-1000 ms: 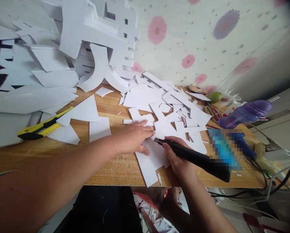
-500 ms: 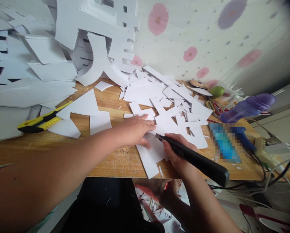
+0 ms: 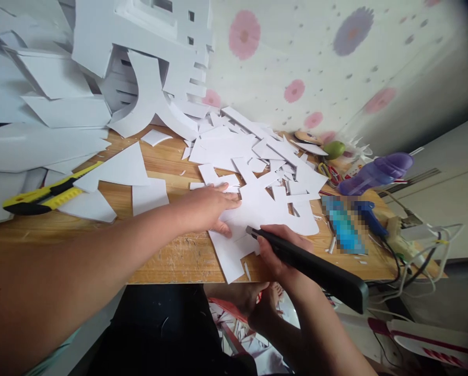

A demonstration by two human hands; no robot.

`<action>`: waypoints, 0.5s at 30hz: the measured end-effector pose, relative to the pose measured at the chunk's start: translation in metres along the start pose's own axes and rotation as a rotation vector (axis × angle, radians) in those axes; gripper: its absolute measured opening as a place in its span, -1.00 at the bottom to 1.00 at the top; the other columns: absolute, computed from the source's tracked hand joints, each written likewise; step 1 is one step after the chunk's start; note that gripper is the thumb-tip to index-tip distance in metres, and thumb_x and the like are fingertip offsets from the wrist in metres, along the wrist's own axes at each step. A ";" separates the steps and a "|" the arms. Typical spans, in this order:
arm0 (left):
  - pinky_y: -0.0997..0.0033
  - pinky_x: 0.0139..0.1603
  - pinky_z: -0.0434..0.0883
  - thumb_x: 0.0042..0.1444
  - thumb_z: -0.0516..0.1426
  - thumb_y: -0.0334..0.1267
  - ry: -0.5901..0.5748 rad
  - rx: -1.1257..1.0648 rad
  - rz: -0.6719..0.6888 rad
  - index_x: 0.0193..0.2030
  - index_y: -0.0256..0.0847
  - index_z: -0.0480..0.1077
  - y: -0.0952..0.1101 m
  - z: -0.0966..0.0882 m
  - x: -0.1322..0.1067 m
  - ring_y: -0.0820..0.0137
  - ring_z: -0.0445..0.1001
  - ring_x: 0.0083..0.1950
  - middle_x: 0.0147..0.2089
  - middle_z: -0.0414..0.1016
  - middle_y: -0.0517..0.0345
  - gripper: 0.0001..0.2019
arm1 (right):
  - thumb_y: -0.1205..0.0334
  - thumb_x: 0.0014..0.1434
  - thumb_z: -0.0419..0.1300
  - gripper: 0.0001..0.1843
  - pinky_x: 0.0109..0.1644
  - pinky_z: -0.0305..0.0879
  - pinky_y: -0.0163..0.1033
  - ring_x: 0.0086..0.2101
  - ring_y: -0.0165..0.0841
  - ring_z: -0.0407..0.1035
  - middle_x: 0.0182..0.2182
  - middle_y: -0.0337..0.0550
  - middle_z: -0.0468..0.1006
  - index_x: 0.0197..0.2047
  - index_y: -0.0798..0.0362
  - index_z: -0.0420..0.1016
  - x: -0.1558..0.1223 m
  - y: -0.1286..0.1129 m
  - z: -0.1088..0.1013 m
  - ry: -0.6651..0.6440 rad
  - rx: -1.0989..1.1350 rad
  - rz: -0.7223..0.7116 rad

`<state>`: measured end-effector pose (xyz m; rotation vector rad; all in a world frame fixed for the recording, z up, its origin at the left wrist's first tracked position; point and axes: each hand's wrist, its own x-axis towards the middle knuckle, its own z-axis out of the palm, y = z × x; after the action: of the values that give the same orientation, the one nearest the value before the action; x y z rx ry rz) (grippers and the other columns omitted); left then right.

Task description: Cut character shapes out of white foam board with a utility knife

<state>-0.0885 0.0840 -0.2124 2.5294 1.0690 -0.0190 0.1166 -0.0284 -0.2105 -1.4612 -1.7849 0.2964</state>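
Observation:
A white foam board (image 3: pixel 226 261) lies near the front edge of the wooden table (image 3: pixel 171 261), with a notch cut in its lower right. My left hand (image 3: pixel 208 209) rests flat on it, fingers spread. In my right hand (image 3: pixel 275 253) is a black utility knife (image 3: pixel 308 266), its handle slanting down to the right. The knife's tip points at the board, just right of my left thumb, beside a thin line on the surface. I cannot tell whether the blade touches the board. A narrow white strip (image 3: pixel 247 271) sits beside the notch.
White offcuts (image 3: pixel 226 146) pile up behind my hands. At the left is a yellow and black utility knife (image 3: pixel 42 201). A white cut-out model (image 3: pixel 148 31) stands at the back. On the right are a purple bottle (image 3: pixel 377 172), a blue glue gun (image 3: pixel 370 218) and tangled cables (image 3: pixel 418 266).
My right hand has drawn the black knife a little down and toward me across the board. My left hand keeps its place on it. The whole view has shifted slightly.

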 end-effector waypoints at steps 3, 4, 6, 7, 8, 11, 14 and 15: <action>0.06 0.40 -0.10 0.02 0.28 0.06 0.004 0.003 0.014 0.31 0.06 0.21 -0.001 0.001 0.000 0.04 -0.22 0.50 0.44 0.06 0.18 -0.29 | 0.17 0.10 0.22 -0.90 -0.43 0.39 -0.30 -0.55 -0.39 0.44 -0.53 -0.28 0.57 -0.29 -0.05 0.52 -0.003 0.000 -0.003 -0.024 0.009 0.030; 0.06 0.41 -0.11 0.03 0.28 0.05 0.002 0.006 0.017 0.32 0.04 0.20 -0.001 0.000 -0.001 0.05 -0.23 0.50 0.45 0.05 0.16 -0.28 | 0.17 0.10 0.23 -0.90 -0.42 0.39 -0.30 -0.54 -0.39 0.44 -0.52 -0.28 0.57 -0.29 -0.05 0.53 -0.003 0.002 -0.004 -0.038 0.027 0.055; 0.05 0.42 -0.14 0.03 0.28 0.06 -0.012 0.016 0.024 0.35 -0.01 0.15 0.001 -0.002 -0.004 0.06 -0.27 0.50 0.46 0.01 0.11 -0.23 | 0.16 0.09 0.26 -0.88 -0.43 0.39 -0.29 -0.54 -0.38 0.44 -0.52 -0.27 0.57 -0.28 -0.04 0.55 -0.001 0.006 -0.007 -0.010 0.116 0.120; 0.04 0.43 -0.16 0.01 0.29 0.07 -0.025 0.021 0.029 0.37 -0.04 0.11 0.003 -0.003 -0.006 0.07 -0.29 0.51 0.46 -0.01 0.08 -0.18 | 0.15 0.08 0.27 -0.87 -0.46 0.38 -0.28 -0.55 -0.38 0.43 -0.53 -0.27 0.57 -0.27 -0.04 0.55 0.002 0.008 -0.008 0.042 0.189 0.147; 0.03 0.44 -0.19 -0.03 0.31 0.09 -0.041 0.026 0.034 0.39 -0.07 0.08 0.004 -0.004 -0.008 0.07 -0.31 0.51 0.47 -0.04 0.06 -0.12 | 0.14 0.07 0.28 -0.86 -0.50 0.36 -0.28 -0.58 -0.38 0.41 -0.55 -0.27 0.55 -0.27 -0.03 0.55 0.005 0.010 -0.008 0.123 0.278 0.165; 0.01 0.45 -0.22 -0.13 0.35 0.14 -0.083 0.038 0.045 0.42 -0.13 0.01 0.008 -0.009 -0.013 0.04 -0.35 0.51 0.48 -0.10 0.05 0.03 | 0.11 0.07 0.30 -0.83 -0.54 0.34 -0.27 -0.65 -0.40 0.35 -0.61 -0.30 0.48 -0.27 -0.02 0.55 0.015 0.010 -0.004 0.297 0.500 0.179; 0.01 0.45 -0.22 -0.12 0.32 0.17 -0.111 0.051 0.048 0.43 -0.13 -0.05 0.009 -0.013 -0.015 0.05 -0.39 0.51 0.50 -0.16 0.07 0.05 | 0.12 0.07 0.31 -0.81 -0.43 0.43 -0.21 -0.57 -0.36 0.43 -0.55 -0.27 0.53 -0.23 -0.03 0.55 0.017 0.000 0.009 0.149 0.440 0.181; 0.01 0.45 -0.22 -0.09 0.30 0.18 -0.118 0.055 0.050 0.44 -0.12 -0.07 0.009 -0.013 -0.015 0.06 -0.41 0.51 0.50 -0.20 0.09 0.04 | 0.14 0.07 0.31 -0.82 -0.39 0.45 -0.20 -0.54 -0.34 0.46 -0.52 -0.26 0.56 -0.22 -0.03 0.55 0.016 -0.003 0.014 0.083 0.379 0.177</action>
<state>-0.0950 0.0726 -0.1944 2.5680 0.9713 -0.1847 0.1042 -0.0110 -0.2105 -1.3353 -1.4398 0.6201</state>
